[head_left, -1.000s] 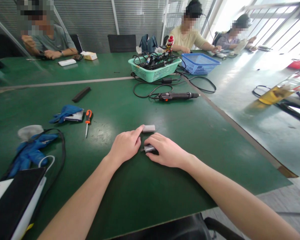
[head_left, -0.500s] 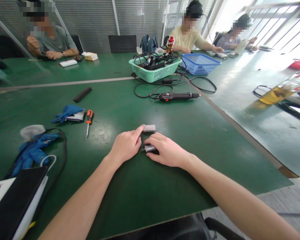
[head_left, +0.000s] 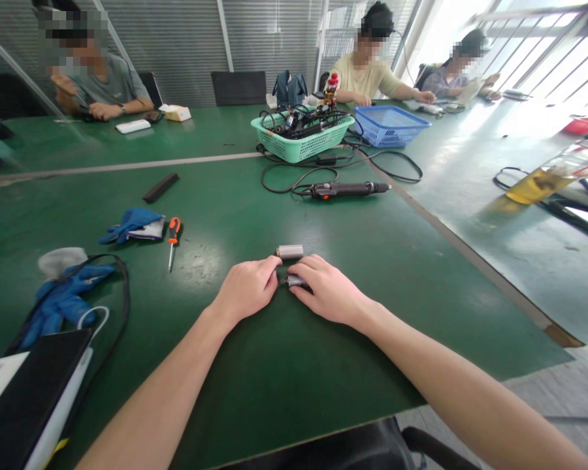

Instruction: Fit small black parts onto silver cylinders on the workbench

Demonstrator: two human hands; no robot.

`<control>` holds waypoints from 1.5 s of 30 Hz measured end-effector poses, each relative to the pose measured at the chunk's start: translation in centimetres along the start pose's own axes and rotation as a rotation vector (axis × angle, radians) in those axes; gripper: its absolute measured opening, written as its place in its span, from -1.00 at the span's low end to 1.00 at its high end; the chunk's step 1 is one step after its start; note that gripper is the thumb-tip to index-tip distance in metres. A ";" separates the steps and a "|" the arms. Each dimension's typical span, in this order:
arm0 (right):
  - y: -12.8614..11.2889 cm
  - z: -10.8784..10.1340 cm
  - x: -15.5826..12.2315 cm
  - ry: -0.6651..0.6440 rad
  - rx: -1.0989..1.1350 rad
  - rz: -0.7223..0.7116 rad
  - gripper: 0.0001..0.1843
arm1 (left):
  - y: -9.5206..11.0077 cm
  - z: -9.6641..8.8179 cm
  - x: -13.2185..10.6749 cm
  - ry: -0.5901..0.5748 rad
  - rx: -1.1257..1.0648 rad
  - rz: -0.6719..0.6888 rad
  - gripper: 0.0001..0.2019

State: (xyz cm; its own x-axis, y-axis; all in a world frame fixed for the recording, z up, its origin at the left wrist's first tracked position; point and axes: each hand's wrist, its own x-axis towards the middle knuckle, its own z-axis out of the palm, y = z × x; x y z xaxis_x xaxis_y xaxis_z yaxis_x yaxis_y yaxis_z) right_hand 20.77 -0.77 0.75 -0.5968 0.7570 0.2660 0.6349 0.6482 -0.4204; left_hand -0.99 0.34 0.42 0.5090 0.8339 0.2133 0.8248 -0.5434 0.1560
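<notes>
Both my hands rest close together on the green table. My right hand is closed round a small dark metal cylinder, whose tip pokes out to the left. My left hand is curled, its fingertips meeting that tip. Just beyond the fingers lies a small grey cylinder, loose on the table and touched by neither hand.
An orange-handled screwdriver and blue gloves lie to the left. A black cable and more gloves sit by a black-and-white case. Farther off are an electric screwdriver, a green basket, a blue basket and three seated people.
My left forefinger has drawn back from the grey cylinder and curled in toward the dark piece. My right hand has slid slightly forward with its piece.
</notes>
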 end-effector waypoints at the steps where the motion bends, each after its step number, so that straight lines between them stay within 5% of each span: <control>1: 0.1 0.0 0.0 0.006 -0.006 0.010 -0.79 | 0.0 0.0 0.0 0.006 0.001 0.012 -0.75; 29: -0.1 0.0 -0.1 0.011 0.057 -0.023 -0.76 | 0.5 0.0 -0.2 -0.004 -0.003 0.253 -0.84; 45: -0.1 -0.2 0.0 0.017 0.085 -0.016 -0.78 | 0.5 0.2 -0.3 -0.016 -0.002 0.247 -0.85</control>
State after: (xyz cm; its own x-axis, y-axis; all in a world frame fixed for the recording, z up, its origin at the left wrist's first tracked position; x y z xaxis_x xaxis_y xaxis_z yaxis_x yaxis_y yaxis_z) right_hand 20.78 -0.86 0.93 -0.5976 0.7485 0.2875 0.5809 0.6513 -0.4883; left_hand -0.71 -0.13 0.28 0.6991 0.6771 0.2299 0.6742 -0.7313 0.1033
